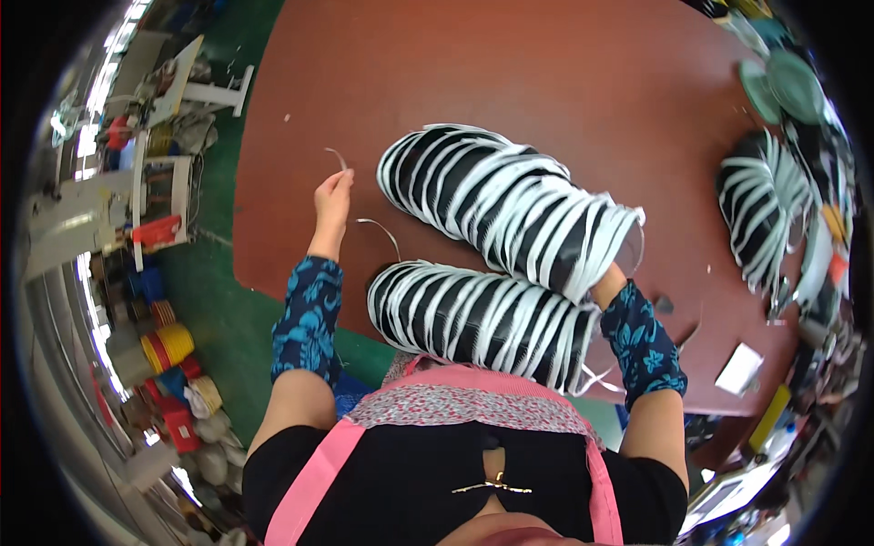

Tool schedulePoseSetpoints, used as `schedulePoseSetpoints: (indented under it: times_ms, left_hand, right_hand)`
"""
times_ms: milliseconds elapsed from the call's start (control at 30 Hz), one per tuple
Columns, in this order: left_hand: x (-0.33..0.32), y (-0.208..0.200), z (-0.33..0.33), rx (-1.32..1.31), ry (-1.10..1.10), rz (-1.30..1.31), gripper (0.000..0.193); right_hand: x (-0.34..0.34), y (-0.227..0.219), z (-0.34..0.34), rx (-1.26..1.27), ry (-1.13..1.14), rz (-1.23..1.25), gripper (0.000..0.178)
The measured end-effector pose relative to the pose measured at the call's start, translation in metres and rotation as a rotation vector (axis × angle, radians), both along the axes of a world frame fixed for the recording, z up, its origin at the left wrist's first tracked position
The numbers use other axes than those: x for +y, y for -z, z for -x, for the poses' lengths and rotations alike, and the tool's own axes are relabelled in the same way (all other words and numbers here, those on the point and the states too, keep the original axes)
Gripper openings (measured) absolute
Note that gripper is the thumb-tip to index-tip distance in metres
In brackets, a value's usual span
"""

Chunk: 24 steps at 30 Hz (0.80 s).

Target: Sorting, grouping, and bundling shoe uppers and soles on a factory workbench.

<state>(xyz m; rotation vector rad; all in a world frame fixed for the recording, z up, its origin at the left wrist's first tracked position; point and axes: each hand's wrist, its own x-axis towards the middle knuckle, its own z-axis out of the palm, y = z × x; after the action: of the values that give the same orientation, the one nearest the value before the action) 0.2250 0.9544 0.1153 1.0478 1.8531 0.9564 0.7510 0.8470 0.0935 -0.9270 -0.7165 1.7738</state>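
Observation:
Two long stacks of curved black pieces with white edging lie side by side. The far stack (496,196) slants across the table and the near stack (482,318) lies along its front edge, against my apron. My left hand (333,198), to the left of the far stack, is closed in a pinch on a thin pale strip (338,157) that curls up from the fingertips. My right hand (608,286) is at the right end of the far stack, touching it; its fingers are hidden by the pieces. Another thin pale strip (387,232) curves up beside the near stack's left end.
The reddish-brown table (364,73) fills the middle. At its right lie another black and white stack (763,214), green round objects (790,86) and a white card (739,368). Beyond the left edge are the green floor (228,337), a white-legged workbench (218,93) and yellow tubs (168,348).

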Motion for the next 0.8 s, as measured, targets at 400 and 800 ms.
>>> schedulePoseSetpoints:
  times_ms: [400, 800]
  left_hand:
    - [0.06, 0.033, -0.038, -1.11, 0.125, 0.627, 0.062]
    - [-0.073, 0.027, 0.016, -1.243, 0.06, 0.601, 0.069]
  right_hand:
    - [0.012, 0.012, 0.09, -0.004, -0.147, 0.309, 0.045]
    - [0.064, 0.002, 0.155, 0.036, -0.292, 0.364, 0.044]
